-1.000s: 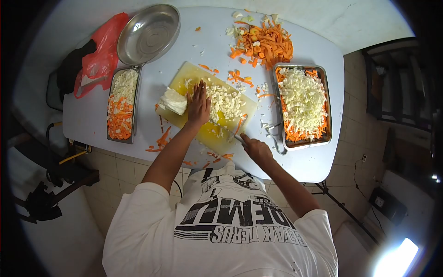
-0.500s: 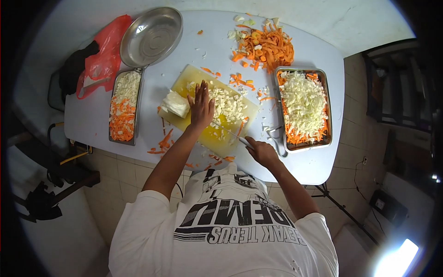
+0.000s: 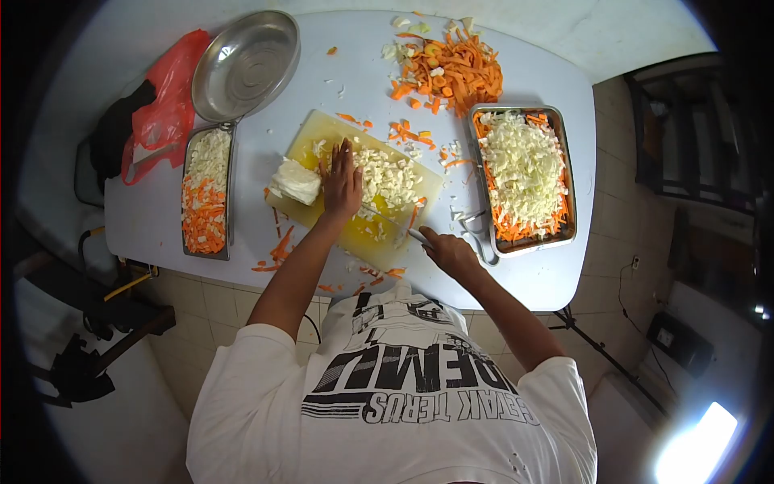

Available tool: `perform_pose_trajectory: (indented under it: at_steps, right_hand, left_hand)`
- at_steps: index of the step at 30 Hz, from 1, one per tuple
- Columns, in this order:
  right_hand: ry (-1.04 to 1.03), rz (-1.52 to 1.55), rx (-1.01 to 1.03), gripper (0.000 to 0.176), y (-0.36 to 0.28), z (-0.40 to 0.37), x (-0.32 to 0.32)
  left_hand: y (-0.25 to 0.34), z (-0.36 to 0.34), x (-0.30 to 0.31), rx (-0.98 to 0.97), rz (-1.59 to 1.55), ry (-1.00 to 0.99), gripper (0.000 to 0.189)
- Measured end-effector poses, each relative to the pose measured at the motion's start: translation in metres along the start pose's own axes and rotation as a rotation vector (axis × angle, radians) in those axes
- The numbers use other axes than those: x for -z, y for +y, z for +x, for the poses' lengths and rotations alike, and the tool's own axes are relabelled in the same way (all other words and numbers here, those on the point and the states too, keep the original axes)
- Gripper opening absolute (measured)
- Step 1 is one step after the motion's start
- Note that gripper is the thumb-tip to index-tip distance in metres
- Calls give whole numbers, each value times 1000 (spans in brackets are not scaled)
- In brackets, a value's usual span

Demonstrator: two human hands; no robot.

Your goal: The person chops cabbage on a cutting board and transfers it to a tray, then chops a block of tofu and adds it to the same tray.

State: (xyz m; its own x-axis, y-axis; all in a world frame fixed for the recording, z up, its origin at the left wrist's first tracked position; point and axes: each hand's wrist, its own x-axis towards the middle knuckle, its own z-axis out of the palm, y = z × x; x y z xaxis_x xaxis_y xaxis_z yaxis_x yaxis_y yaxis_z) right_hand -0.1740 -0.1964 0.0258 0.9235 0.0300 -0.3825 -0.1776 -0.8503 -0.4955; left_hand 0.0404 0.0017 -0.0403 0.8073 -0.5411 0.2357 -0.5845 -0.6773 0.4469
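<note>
My left hand lies over the cutting board, fingers stretched out and pointing away from me. Just left of it sits a pale chunk of cabbage. Chopped white cabbage pieces are spread on the board to its right. My right hand is closed around the light handle of a knife. The blade lies low across the near side of the board, its tip close to my left wrist and the chopped pieces.
On the right stands a metal tray of shredded cabbage and carrot, with a peeler-like tool beside it. Carrot peelings are heaped at the back. A narrow tray, a metal bowl and a red plastic bag are on the left.
The knife has moved slightly farther over the board, and more of its blade shows near my left hand. My left hand keeps its flat pose. The whole view has shifted slightly.
</note>
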Motion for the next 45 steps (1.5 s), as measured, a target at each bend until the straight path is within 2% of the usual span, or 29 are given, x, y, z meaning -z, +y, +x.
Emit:
perform_pose_trajectory:
  at_steps: [1, 4, 6, 9, 12, 15, 18, 21, 22, 25, 34, 37, 40, 45]
  right_hand:
    - [18, 23, 9, 32, 2, 1, -1]
    - [-119, 174, -23, 31, 7, 9, 2]
    - [-73, 135, -5, 32, 5, 5, 4]
    - [-46, 94, -36, 36, -4, -5, 13]
    - [17, 39, -47, 38, -9, -11, 31]
    - [122, -39, 20, 39, 7, 6, 35]
    - [95, -95, 42, 40, 17, 22, 33]
    - [-32, -80, -37, 39, 8, 25, 42]
    - [-27, -62, -22, 39, 10, 26, 39]
    - [-11, -142, -5, 40, 18, 32, 28]
    - [-37, 17, -25, 33, 19, 34, 29]
    - [39, 9, 2, 33, 8, 24, 34]
    - [103, -25, -17, 33, 3, 27, 34]
    - [67, -98, -36, 33, 11, 39, 29]
  left_hand:
    - [0, 1, 1, 21, -12, -11, 55]
    - [-1, 10, -4, -2, 57, -45, 55]
    - [2, 9, -1, -12, 118, -80, 57]
    - [7, 8, 9, -12, 162, -17, 57]
    - [23, 30, 27, -7, 35, 33, 58]
    - [18, 47, 15, -25, 20, 29, 59]
    - [3, 46, -2, -30, 73, -39, 59]
    - [-2, 41, -7, 6, 70, -56, 59]
    - [-4, 37, -10, -36, 71, -8, 59]
    - [-4, 34, -10, 26, 78, -31, 58]
    - [1, 50, -10, 8, 109, -88, 59]
    - [7, 51, 4, -18, 68, -2, 60]
    - [5, 56, 3, -42, 56, -34, 60]
    - [-8, 50, -11, -19, 82, -39, 57]
